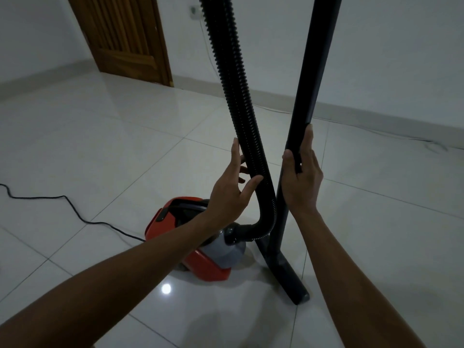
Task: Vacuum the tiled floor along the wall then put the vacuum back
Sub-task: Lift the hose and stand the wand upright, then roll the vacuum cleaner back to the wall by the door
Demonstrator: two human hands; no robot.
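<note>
A red and grey canister vacuum sits on the white tiled floor just in front of me. Its black ribbed hose rises from the grey front and runs up out of the frame. My left hand curls loosely around the hose, thumb on its near side and fingers behind it. The dark rigid wand stands nearly upright beside the hose, with its floor nozzle resting on the tiles. My right hand grips the wand at mid height.
A black power cord snakes across the floor from the left to the vacuum's back. A wooden door stands at the back left. A wall socket with a thin white cable along the baseboard is at the back.
</note>
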